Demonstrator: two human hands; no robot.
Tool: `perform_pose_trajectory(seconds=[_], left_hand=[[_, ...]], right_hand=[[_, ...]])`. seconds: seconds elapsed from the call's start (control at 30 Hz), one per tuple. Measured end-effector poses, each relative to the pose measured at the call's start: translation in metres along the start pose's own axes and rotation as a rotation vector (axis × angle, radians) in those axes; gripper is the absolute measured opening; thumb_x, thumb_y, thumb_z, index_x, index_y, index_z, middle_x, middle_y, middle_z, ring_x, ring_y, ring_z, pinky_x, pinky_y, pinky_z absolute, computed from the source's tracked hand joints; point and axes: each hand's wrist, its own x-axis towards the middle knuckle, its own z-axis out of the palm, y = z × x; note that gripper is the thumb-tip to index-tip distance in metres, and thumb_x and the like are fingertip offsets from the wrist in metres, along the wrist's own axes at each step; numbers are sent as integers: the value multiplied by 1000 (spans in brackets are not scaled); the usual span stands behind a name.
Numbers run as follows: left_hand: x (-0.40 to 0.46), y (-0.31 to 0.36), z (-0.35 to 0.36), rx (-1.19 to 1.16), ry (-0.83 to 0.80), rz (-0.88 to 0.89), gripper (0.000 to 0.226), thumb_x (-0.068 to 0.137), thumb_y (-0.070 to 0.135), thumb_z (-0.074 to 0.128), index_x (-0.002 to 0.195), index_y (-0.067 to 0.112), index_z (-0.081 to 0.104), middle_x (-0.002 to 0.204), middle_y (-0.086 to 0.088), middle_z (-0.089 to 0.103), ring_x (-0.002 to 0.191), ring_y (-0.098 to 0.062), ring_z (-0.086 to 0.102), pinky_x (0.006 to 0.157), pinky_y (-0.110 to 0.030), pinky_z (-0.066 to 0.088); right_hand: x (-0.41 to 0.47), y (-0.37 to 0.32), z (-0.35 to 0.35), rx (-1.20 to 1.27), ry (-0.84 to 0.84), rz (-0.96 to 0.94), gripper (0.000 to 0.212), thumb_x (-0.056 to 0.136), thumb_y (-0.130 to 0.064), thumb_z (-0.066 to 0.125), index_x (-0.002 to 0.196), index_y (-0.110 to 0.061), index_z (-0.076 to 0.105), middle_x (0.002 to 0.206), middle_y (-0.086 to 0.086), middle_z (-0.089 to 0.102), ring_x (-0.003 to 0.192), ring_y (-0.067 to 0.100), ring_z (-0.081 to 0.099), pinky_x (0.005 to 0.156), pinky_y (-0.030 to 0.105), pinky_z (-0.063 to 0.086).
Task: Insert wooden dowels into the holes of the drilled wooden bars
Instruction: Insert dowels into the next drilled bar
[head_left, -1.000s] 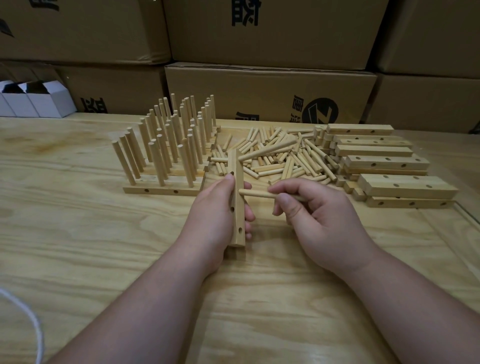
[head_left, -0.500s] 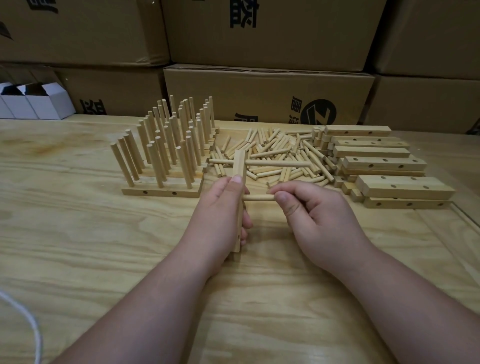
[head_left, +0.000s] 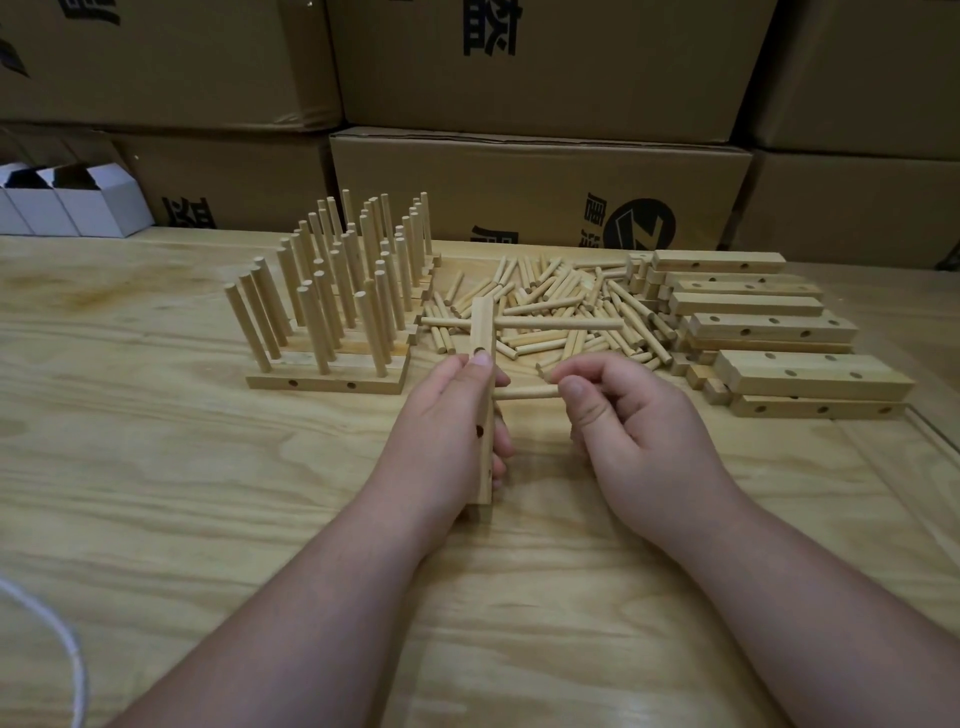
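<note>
My left hand (head_left: 441, 421) grips a drilled wooden bar (head_left: 483, 395) that stands on its side on the table, long axis pointing away from me. One dowel (head_left: 561, 324) sticks out sideways to the right from the bar's far hole. My right hand (head_left: 634, 415) pinches a second dowel (head_left: 524, 392) whose left end meets the bar's middle. A loose heap of dowels (head_left: 566, 306) lies beyond my hands. Drilled bars (head_left: 774, 327) without dowels are stacked at the right.
Finished bars with upright dowels (head_left: 332, 306) stand in rows at the left on the wooden table (head_left: 156, 467). Cardboard boxes (head_left: 540, 192) wall the back. Small white boxes (head_left: 72, 202) sit at far left; a white cord (head_left: 67, 644) curls at lower left.
The bar was turned so its first dowel now points sideways to the right. My right hand pushed the second dowel leftward into the bar's side.
</note>
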Motion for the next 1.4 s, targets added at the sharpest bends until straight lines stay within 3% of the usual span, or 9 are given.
perform_pose_trajectory(seconds=[0.07, 0.2, 0.3, 0.47, 0.6, 0.8, 1.03, 1.2, 1.4], left_hand=[[0, 0, 0, -7, 1, -17, 35, 96, 54, 43, 83, 31, 65, 58, -3, 62, 46, -15, 56, 45, -27, 47], [1, 1, -1, -15, 61, -43, 37, 106, 46, 40, 90, 27, 66, 57, -4, 63, 45, -15, 56, 43, -27, 48], [3, 2, 0, -74, 108, -69, 36, 107, 43, 41, 92, 21, 66, 54, -5, 61, 41, -17, 54, 41, -27, 46], [4, 2, 1, -108, 132, -85, 36, 107, 42, 41, 91, 20, 66, 54, -7, 61, 40, -18, 53, 40, -27, 45], [4, 1, 1, -90, 142, -84, 38, 106, 43, 40, 91, 21, 67, 55, -6, 61, 40, -17, 53, 41, -27, 45], [4, 1, 1, -78, 182, -85, 39, 107, 44, 38, 91, 20, 64, 52, -3, 59, 38, -16, 50, 38, -25, 43], [4, 0, 1, -59, 201, -87, 40, 106, 45, 37, 90, 21, 65, 52, -3, 59, 38, -15, 51, 39, -25, 44], [4, 0, 2, -45, 220, -83, 40, 106, 45, 37, 91, 21, 65, 52, -2, 60, 39, -16, 52, 39, -26, 45], [4, 0, 2, -60, 235, -82, 41, 107, 45, 37, 91, 19, 65, 50, -2, 59, 38, -16, 51, 38, -25, 44]], right_hand=[[1, 1, -1, 1, 7, -5, 6, 99, -36, 56, 101, -41, 59, 74, -16, 63, 54, 15, 53, 48, 25, 44], [0, 3, -1, 47, 30, -11, 13, 92, -36, 63, 104, -40, 58, 89, -5, 63, 60, 8, 55, 53, 22, 46], [1, 4, -2, 80, 72, -26, 13, 92, -38, 60, 105, -38, 60, 83, -9, 61, 67, 6, 55, 58, 19, 45], [1, 2, -3, 99, 162, -57, 11, 95, -36, 58, 105, -37, 62, 84, -5, 63, 73, 15, 60, 61, 28, 50], [1, -2, -3, 52, 212, -88, 13, 95, -26, 63, 97, -39, 64, 83, -11, 66, 76, 12, 64, 65, 19, 50], [3, -4, -4, 51, 194, -16, 15, 94, -17, 67, 90, -31, 69, 78, -7, 70, 75, 12, 67, 70, 27, 56], [4, -8, -6, 46, 194, 6, 14, 93, -14, 68, 81, -18, 73, 77, -9, 72, 92, 1, 69, 78, 13, 51], [5, -8, -7, 42, 184, 32, 14, 93, -14, 69, 80, -14, 74, 75, -10, 72, 96, -1, 68, 81, 18, 53], [4, -7, -7, 45, 167, 42, 15, 93, -14, 69, 79, -15, 74, 74, -8, 72, 94, -1, 68, 81, 14, 51]])
